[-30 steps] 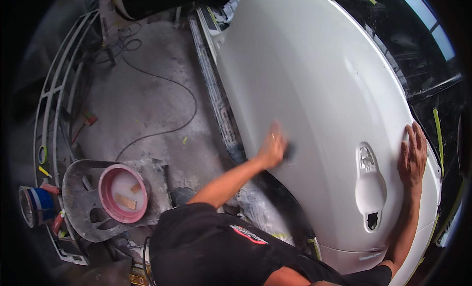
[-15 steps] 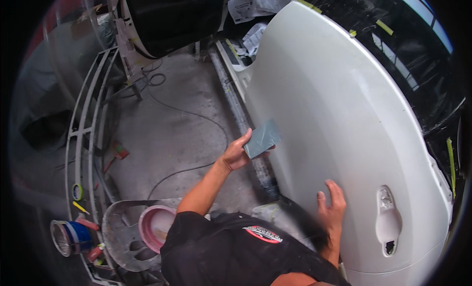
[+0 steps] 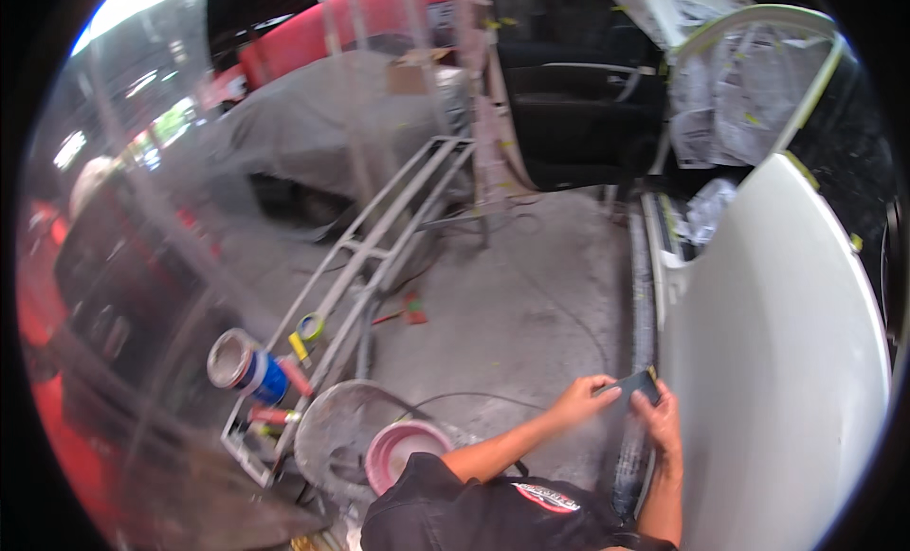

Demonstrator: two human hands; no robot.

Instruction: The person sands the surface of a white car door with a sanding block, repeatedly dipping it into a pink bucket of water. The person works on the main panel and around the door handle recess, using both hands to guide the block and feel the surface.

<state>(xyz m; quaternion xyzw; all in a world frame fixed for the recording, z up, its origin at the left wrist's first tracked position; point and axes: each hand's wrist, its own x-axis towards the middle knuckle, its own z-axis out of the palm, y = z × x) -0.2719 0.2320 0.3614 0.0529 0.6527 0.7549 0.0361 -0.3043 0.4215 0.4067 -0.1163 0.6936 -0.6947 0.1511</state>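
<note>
Both of my hands hold a grey-blue piece of sandpaper (image 3: 629, 387) between them, close beside the white car door panel (image 3: 782, 314). My left hand (image 3: 580, 400) pinches its left end, thumb on top. At the other end, the fingers and thumb of my right hand (image 3: 662, 418) close on it. A tan edge shows at its upper right corner; whether a block lies inside the sandpaper cannot be made out. Neither hand visibly touches the door panel.
A pink bucket (image 3: 376, 459) stands on a grey stool (image 3: 318, 437) by my left arm. On a metal rack (image 3: 374, 243) are a blue-and-white can (image 3: 265, 379) and a tape roll (image 3: 310, 325). A hose (image 3: 474, 394) crosses the floor. An open dark door (image 3: 578, 96) stands ahead.
My view has swung left. My right hand, empty and spread by the door panel before, has come over to grip the sandpaper, which the left hand alone held. The sandpaper has been tilted.
</note>
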